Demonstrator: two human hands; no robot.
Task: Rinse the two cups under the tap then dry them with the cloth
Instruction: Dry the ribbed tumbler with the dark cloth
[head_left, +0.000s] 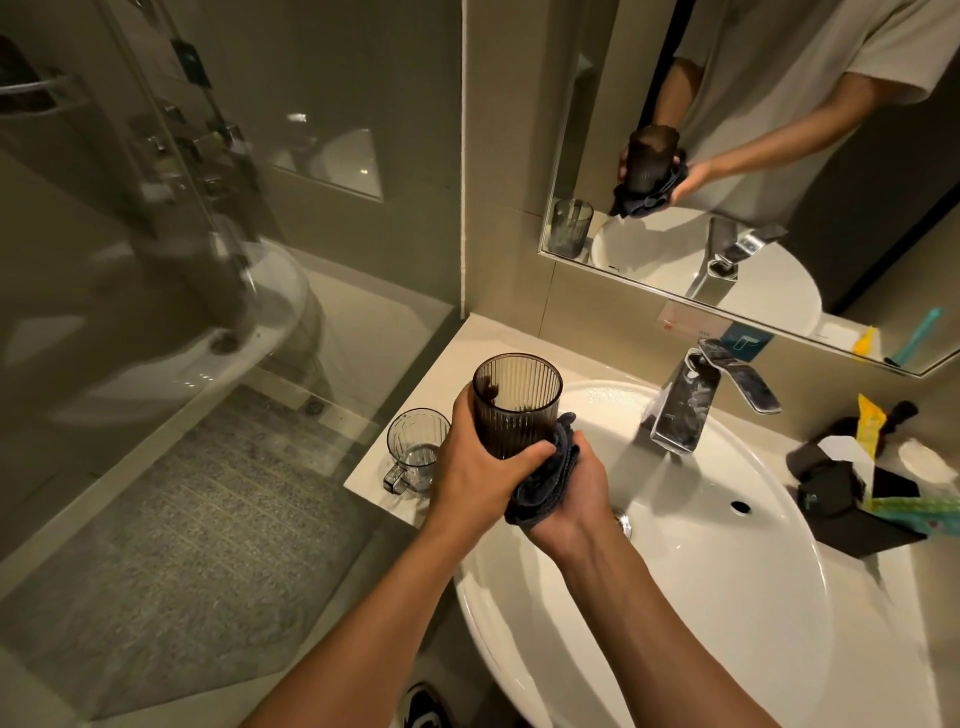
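Drying is under way: the left hand (475, 467) grips the dark cup (514, 405) above the sink (727, 597) rim, the right hand (582, 493) bunches the cloth (545, 488) against it. The clear cup (415, 449) waits on the bench (374, 478), seemingly wet; it is likely next.

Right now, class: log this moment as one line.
left hand: grips dark ribbed cup | right hand: wipes with dark cloth | clear handled cup: on counter

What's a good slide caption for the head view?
Left hand holds dark cup; right hand wipes it with cloth.
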